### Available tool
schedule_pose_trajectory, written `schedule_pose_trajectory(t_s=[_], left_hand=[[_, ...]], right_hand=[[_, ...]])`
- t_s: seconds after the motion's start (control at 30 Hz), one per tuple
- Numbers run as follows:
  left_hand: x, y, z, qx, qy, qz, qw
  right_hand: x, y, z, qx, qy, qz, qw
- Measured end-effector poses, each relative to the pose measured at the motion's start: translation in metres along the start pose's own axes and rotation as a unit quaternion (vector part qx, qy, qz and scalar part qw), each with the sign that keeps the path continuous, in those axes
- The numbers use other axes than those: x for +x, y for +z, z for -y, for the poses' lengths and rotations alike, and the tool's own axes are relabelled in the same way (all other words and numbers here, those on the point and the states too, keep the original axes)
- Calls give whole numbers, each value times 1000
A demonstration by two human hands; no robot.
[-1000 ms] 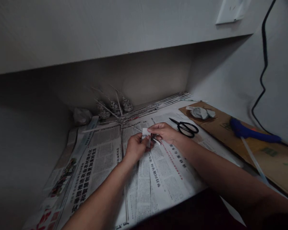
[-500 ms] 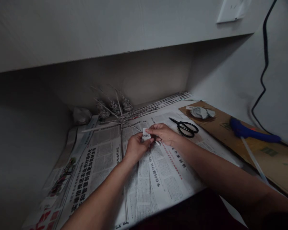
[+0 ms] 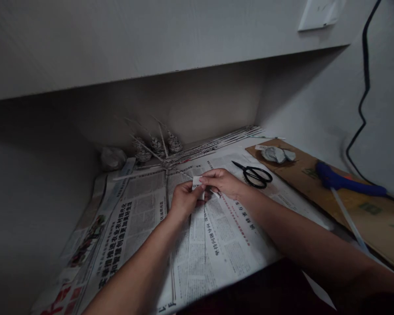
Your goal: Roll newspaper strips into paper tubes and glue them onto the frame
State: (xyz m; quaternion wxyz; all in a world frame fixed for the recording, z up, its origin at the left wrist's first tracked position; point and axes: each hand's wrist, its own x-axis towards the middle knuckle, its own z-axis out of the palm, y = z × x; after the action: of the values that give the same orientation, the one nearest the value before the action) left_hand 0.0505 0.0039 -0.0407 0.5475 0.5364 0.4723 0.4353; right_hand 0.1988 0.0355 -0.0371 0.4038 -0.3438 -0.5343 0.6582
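Above the newspaper-covered surface, my left hand (image 3: pixel 186 199) and my right hand (image 3: pixel 223 183) meet, both closed on a small piece of printed newspaper (image 3: pixel 197 182). My left thumb presses on its face, and my right fingers pinch its upper edge. A thin paper stick (image 3: pixel 184 174) runs from the crossed paper sticks (image 3: pixel 166 165) towards the hands, with a pale end (image 3: pixel 216 194) showing below my right fingers. Whether the piece wraps around the stick is hidden by my fingers. Black-handled scissors (image 3: pixel 254 175) lie to the right of my right hand.
Newspaper sheets (image 3: pixel 144 218) cover the surface. Behind stand several small woven cones (image 3: pixel 156 145) beside a bundle of long paper sticks (image 3: pixel 216 142). At right, a cardboard sheet (image 3: pixel 377 227) holds a blue glue gun (image 3: pixel 351 183) and a whitish lump (image 3: pixel 277 154). A low overhang (image 3: pixel 170 39) is above.
The newspaper piece has turned and shows less print. My left thumb has moved up onto its face, while my right hand has hardly shifted.
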Motion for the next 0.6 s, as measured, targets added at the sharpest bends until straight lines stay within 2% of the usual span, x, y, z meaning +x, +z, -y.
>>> schedule_pose_trajectory(t_s=[0.13,0.3,0.37,0.4,0.43,0.47,0.53,0.57,0.6], left_hand=[[0,-2,1,15,-42,28,999],[-4,-5,-3,83,-83,122,986],[-5,-9,-8,141,-72,149,976],[-6,-12,-11,179,-44,132,974],[-6,-15,-15,219,0,88,972],[-6,-17,-19,256,57,22,965],[-6,-19,-28,312,151,-105,932],[-5,-17,-32,334,180,-135,915],[-3,-12,-36,352,200,-137,904]], right_hand=[[4,-5,-4,23,2,-27,999],[12,-17,-4,91,0,-92,992],[15,-21,-6,97,-6,-104,990],[16,-22,-9,92,-11,-110,990],[18,-22,-11,74,-18,-120,990],[19,-22,-15,42,-31,-138,989],[23,-20,-22,-61,-73,-183,978],[24,-19,-25,-117,-100,-198,968],[24,-18,-27,-160,-118,-193,961]])
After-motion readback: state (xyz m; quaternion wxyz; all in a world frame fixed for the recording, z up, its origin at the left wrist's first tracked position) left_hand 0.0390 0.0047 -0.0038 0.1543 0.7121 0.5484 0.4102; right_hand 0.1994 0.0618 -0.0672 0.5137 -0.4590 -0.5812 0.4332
